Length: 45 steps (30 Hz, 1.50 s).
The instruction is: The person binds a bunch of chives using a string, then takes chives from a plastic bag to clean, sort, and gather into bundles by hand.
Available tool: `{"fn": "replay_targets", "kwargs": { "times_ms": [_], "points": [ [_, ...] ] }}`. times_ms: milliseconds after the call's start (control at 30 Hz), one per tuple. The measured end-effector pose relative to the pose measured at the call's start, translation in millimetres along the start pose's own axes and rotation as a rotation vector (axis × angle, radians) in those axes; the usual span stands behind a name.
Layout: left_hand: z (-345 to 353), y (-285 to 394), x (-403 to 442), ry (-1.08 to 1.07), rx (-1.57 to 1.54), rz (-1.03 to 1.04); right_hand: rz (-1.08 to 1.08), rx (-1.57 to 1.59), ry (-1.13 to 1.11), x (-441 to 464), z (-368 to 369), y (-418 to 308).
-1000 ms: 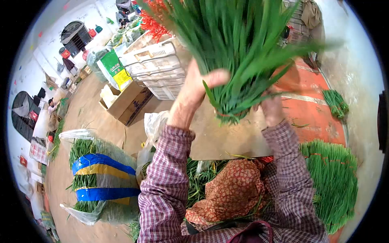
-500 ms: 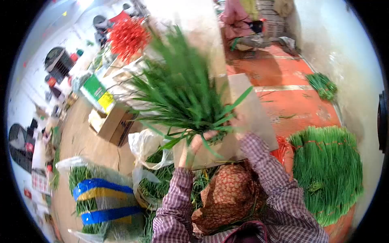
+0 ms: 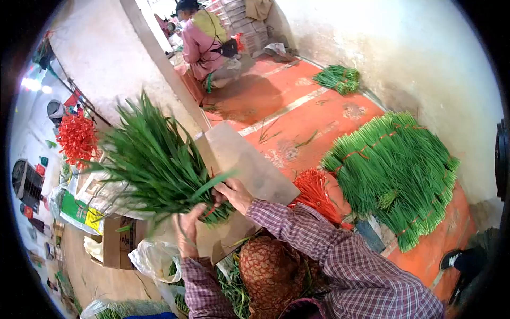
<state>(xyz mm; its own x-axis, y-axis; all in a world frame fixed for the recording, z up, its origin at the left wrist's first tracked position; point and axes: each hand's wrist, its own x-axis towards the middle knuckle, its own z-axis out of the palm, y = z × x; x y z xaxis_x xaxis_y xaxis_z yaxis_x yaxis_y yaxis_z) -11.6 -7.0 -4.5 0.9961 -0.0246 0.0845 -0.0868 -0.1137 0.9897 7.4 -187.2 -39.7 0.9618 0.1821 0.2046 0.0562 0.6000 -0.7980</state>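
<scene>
A large bunch of long green leafy stalks rises from the board in front of me, its leaves fanned to the upper left. My left hand is wrapped against the near left side of its base. On the right side of the base, my right hand pinches at a thin red tie. Right of the board lies a heap of red ties. Beside it is a broad pile of tied green bundles.
A co-worker in pink sits at the back on the orange mat. A smaller green bundle lies by the wall. Left are a cardboard box, a plastic bag and hanging red ties. A shoe shows at right.
The view has swung right, bringing the co-worker and the shoe into sight. The bunch has come down from its raised position to the board, and a red tie now shows at its base.
</scene>
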Motion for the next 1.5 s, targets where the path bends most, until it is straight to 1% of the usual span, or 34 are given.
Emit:
{"fn": "replay_targets", "kwargs": {
  "times_ms": [33,67,100,133,200,267,333,367,400,467,533,567,633,667,700,733,800,833,867,900,933,1000,1033,1067,1100,1133,1200,1267,1300,1333,1400,1433,1467,1500],
  "points": [
    [6,13,8,0.046,-0.078,0.090,0.016,0.092,0.023,-4,6,-7],
    [5,21,15,0.148,-0.092,0.057,0.031,0.187,0.035,-6,13,-12],
    [9,47,19,0.024,-0.071,0.116,-0.010,0.205,-0.006,-7,15,-13],
    [13,72,25,-0.092,-0.047,0.164,0.005,0.208,-0.015,-12,17,-16],
    [16,89,41,-0.275,-0.027,0.022,-0.090,-0.035,-0.029,-26,18,-16],
    [38,101,26,-0.179,-0.124,-0.037,-0.135,-0.170,-0.065,-36,12,-12],
    [27,71,50,-0.136,0.237,0.014,-0.068,-0.378,-0.035,-35,7,-19],
    [20,56,46,-0.147,0.486,0.160,0.023,-0.410,0.004,-30,0,-14],
    [15,46,38,-0.169,0.736,0.302,0.082,-0.352,0.044,-23,-8,-6],
    [40,45,-9,-0.155,0.896,0.151,0.001,-0.245,0.009,-7,-15,-2],
    [56,17,-39,-0.092,1.404,0.300,0.078,-0.270,-0.015,0,-4,-7],
    [55,10,-38,-0.082,1.407,0.292,0.102,-0.286,-0.043,6,-2,-10],
    [51,5,-33,0.053,1.442,0.337,0.079,-0.415,-0.075,17,8,-20],
    [45,4,-31,0.059,1.446,0.329,0.064,-0.493,-0.100,21,13,-25],
    [38,9,-26,0.004,1.373,0.320,0.041,-0.600,-0.095,22,24,-36],
    [31,15,-22,-0.052,1.298,0.313,0.042,-0.598,-0.102,24,30,-43],
    [18,28,-18,-0.092,1.305,0.310,-0.048,-0.680,-0.213,28,38,-50],
    [13,35,-18,-0.162,1.328,0.278,-0.044,-0.605,-0.205,28,45,-52],
    [12,40,-16,-0.232,1.349,0.249,-0.039,-0.602,-0.205,31,41,-44],
    [13,43,-15,-0.270,1.420,0.267,-0.036,-0.621,-0.208,37,34,-31],
    [18,40,-13,-0.269,1.421,0.267,-0.034,-0.639,-0.212,41,31,-24],
    [38,26,-9,-0.298,1.509,0.237,0.147,-0.524,-0.103,45,18,-13],
    [46,16,-5,-0.299,1.609,0.245,0.205,-0.292,-0.062,49,8,-7],
    [52,8,0,-0.305,1.608,0.250,0.258,-0.061,-0.022,56,-4,-1],
    [57,2,1,-0.209,1.625,0.250,0.234,-0.030,0.013,60,-4,2],
    [60,-4,-1,-0.115,1.638,0.243,0.210,-0.053,0.033,63,-6,4],
    [59,-7,1,-0.094,1.618,0.263,0.242,-0.097,0.021,67,-10,5],
    [58,-10,-2,-0.050,1.543,0.300,-0.041,-0.436,-0.052,69,-8,16],
    [58,-12,-2,-0.060,1.537,0.309,-0.014,-0.507,-0.109,61,1,0],
    [56,-14,-2,-0.037,1.508,0.321,-0.107,-0.589,-0.138,63,5,-2],
    [58,-17,-4,-0.018,1.477,0.338,0.120,-0.390,-0.161,54,17,-15],
    [59,-17,-5,0.018,1.501,0.382,0.114,-0.393,-0.159,54,19,-16],
    [58,-16,-5,0.057,1.526,0.427,0.205,-0.252,-0.101,54,22,-16],
    [59,-15,-3,0.032,1.540,0.361,0.296,-0.110,-0.042,54,24,-17]
  ]
}}
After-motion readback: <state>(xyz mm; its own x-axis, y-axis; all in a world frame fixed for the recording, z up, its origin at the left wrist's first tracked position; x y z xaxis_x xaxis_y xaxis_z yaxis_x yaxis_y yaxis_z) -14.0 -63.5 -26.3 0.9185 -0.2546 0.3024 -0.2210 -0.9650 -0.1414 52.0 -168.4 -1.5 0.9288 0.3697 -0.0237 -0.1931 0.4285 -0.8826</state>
